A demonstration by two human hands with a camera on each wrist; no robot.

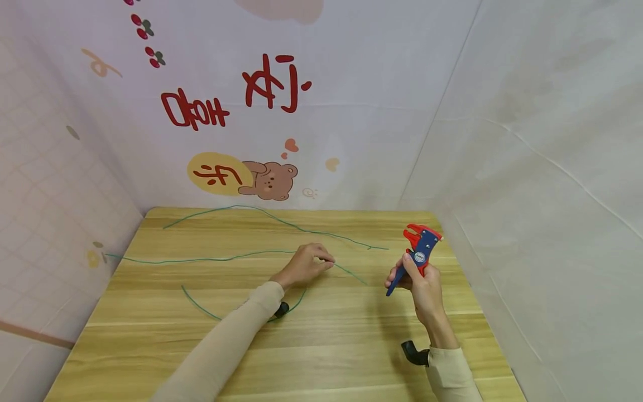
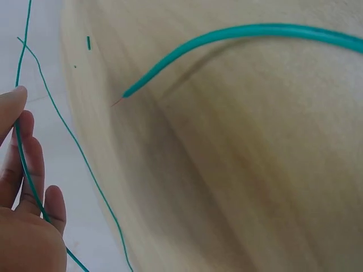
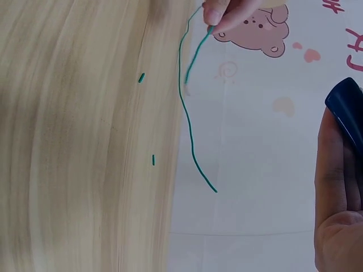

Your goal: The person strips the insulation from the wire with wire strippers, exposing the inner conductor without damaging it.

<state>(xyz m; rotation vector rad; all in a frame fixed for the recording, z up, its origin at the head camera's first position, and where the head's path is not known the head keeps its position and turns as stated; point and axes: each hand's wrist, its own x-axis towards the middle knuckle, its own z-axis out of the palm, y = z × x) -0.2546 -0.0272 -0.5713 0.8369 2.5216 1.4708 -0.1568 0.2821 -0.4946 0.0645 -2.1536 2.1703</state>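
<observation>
My left hand [image 1: 303, 266] pinches a long green wire [image 1: 161, 262] between thumb and fingers, over the middle of the table. A short end of that wire sticks out to the right of the fingertips. In the right hand [image 1: 426, 290] I grip a blue and red wire stripper [image 1: 426, 245] by its handles, its red jaws pointing up and left, apart from the wire. A second green wire [image 1: 236, 206] lies along the back of the table. Nearer me, partly hidden by my left forearm, a third green wire [image 2: 255, 31] curves and shows a thin bare copper end [image 2: 117, 102].
Small cut bits of green insulation [image 3: 142, 77] lie on the wooden table [image 1: 341, 346]. White printed cloth walls [image 1: 361, 162] rise at the table's back and both sides. Black curved pieces [image 1: 414, 354] stick out at both wrists.
</observation>
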